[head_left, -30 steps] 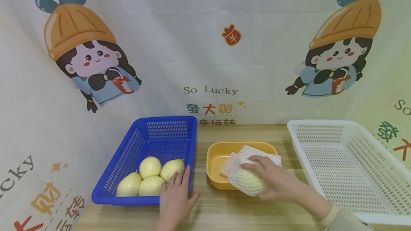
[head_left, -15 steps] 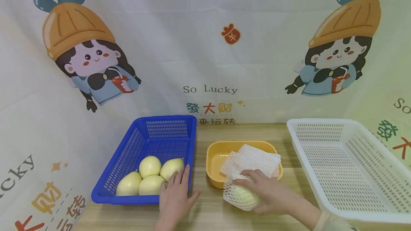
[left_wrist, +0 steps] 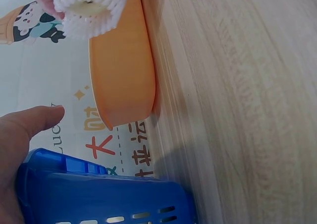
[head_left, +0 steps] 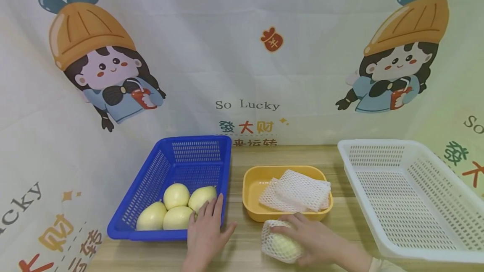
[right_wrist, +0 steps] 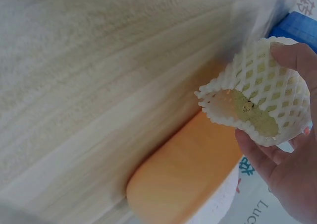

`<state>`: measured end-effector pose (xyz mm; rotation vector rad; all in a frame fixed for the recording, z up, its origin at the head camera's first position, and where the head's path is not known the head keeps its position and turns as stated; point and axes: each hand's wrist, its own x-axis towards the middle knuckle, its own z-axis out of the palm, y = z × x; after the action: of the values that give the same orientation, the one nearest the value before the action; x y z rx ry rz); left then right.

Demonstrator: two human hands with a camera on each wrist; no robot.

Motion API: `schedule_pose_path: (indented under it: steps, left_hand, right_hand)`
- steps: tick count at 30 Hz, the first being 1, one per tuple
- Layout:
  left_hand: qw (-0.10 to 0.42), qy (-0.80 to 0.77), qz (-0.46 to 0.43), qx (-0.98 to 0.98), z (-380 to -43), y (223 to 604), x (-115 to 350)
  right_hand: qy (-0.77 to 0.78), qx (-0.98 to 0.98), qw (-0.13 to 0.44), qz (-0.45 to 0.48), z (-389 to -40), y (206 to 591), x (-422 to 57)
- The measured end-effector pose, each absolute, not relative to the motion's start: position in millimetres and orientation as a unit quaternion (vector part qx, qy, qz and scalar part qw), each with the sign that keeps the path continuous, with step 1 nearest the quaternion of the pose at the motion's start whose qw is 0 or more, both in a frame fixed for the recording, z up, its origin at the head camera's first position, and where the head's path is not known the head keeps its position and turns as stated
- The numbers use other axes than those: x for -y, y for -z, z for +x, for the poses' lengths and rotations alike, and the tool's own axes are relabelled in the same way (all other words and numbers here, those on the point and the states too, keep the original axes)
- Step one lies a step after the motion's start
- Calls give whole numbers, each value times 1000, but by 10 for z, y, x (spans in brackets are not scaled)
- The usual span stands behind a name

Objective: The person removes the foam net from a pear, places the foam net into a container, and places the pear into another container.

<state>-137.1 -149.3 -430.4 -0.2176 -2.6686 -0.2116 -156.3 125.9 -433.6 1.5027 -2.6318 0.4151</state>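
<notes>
In the head view my right hand [head_left: 317,239] grips a pale yellow-green pear [head_left: 283,247] sleeved in a white foam net, low over the wooden table in front of the yellow tub. The right wrist view shows the net's mouth [right_wrist: 218,102] hanging loose past the pear's end, thumb and fingers around its sides. My left hand [head_left: 209,232] rests at the near right corner of the blue basket [head_left: 151,236], fingers extended over its rim towards the pears [head_left: 176,195]. Its thumb [left_wrist: 47,119] stands out to the side, holding nothing. Part of one pear is hidden behind these fingers.
The yellow tub [head_left: 253,210] holds flat white foam nets [head_left: 302,188], some lapping over its right rim. A white perforated basket [head_left: 401,205] stands at the right. A printed cloth [head_left: 242,62] hangs behind the table.
My right hand has drawn the netted pear back from over the tub towards me and lower, uncovering the nets in the tub. The left hand has stayed in place.
</notes>
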Motion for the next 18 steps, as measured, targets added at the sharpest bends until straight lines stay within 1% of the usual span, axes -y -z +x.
schedule_pose_path:
  steps: [8,11,15,18]
  left_hand:
    - [213,97,-78,969,-1366,4264,1493]
    - [220,107,-81,966,-1367,4257,1493]
    - [266,144,-121,945,-1370,4273,1461]
    - [323,194,-193,906,-1365,4304,1386]
  right_hand:
    - [-121,864,37,488,-1515,4414,-1252]
    - [-126,862,35,489,-1508,4424,-1254]
    - [-124,860,36,493,-1498,4434,-1268]
    - [-123,858,38,498,-1484,4444,-1288]
